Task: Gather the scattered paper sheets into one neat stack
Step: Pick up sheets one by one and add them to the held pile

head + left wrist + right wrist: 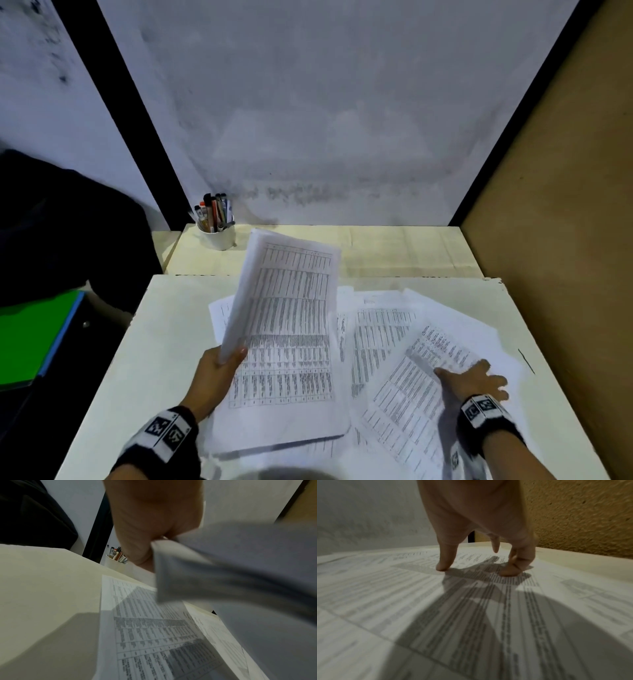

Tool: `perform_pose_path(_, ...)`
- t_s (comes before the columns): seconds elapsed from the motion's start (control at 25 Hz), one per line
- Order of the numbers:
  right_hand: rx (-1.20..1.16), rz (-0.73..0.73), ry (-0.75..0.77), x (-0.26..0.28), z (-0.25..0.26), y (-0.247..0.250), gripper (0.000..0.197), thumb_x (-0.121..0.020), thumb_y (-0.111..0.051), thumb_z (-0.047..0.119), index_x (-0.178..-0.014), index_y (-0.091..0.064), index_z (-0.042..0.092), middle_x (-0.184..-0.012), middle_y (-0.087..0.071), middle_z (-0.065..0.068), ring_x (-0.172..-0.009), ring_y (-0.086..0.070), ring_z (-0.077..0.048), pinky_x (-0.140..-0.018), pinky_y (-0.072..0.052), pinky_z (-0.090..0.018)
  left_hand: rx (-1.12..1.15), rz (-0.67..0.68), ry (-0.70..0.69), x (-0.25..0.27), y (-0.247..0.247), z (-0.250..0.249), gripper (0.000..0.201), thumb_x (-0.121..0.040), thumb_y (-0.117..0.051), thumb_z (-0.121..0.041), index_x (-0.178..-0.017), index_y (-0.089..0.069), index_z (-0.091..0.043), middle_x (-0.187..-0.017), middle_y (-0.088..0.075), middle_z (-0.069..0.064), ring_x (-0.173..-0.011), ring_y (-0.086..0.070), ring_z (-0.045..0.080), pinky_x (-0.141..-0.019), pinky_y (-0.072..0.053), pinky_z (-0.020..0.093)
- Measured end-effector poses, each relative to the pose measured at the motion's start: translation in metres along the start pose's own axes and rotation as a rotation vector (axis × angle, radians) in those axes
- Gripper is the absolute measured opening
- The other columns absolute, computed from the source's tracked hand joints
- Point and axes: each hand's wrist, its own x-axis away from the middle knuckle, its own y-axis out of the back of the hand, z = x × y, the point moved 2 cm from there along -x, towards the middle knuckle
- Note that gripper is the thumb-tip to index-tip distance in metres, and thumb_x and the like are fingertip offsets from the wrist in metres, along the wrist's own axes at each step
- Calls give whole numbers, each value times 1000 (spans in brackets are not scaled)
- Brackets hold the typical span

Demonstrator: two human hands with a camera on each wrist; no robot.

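Note:
My left hand (219, 370) pinches the left edge of a bundle of printed sheets (287, 329), lifted and tilted above the white table (144, 359). In the left wrist view the thumb and fingers of that hand (150, 524) curl round the bundle's edge (223, 563). My right hand (474, 378) lies spread, fingertips down, on a slanted printed sheet (407, 387) at the right. The right wrist view shows the fingertips (442, 566) pressing that sheet (471, 615). More loose sheets (380, 325) fan out between and behind both hands.
A white cup of pens (217, 226) stands at the back left on a second table surface (394, 250). A brown board wall (565, 240) closes the right side. A green folder (30, 335) lies off the table at the left.

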Motion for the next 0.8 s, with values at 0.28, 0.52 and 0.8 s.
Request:
perform_pose_path(0.28,-120,-59,-277,-3,-20,1,121,-63,-71,63,-149,-2,13,-155,-2,-23,-143,-8,-39,-115,-14,-49,23,-18,8,-6,0,-10,37,-88,-57,-18,-55,-42,-16,-37,-28,-8,-36,-24,4,-38,-21,14)
perform_pose_path(0.52,-406,-17,-213,10,-18,-2,88,-74,-76,22,-139,-25,-8,-138,-43,-31,-121,-48,-45,-99,-44,-49,69,-17,-5,-1,-7,-24,37,-90,-55,-17,-56,-42,-15,-36,-26,-9,-32,-23,3,-36,-21,12)
perform_pose_path(0.8,-213,54,126,45,7,-10,74,-71,-77,27,-132,-41,7,-136,-40,-26,-125,-39,-41,-101,-40,-47,55,5,-49,3,1,-27,32,-89,-56,-21,-59,-48,-13,-38,-28,-9,-37,-25,4,-42,-23,18)
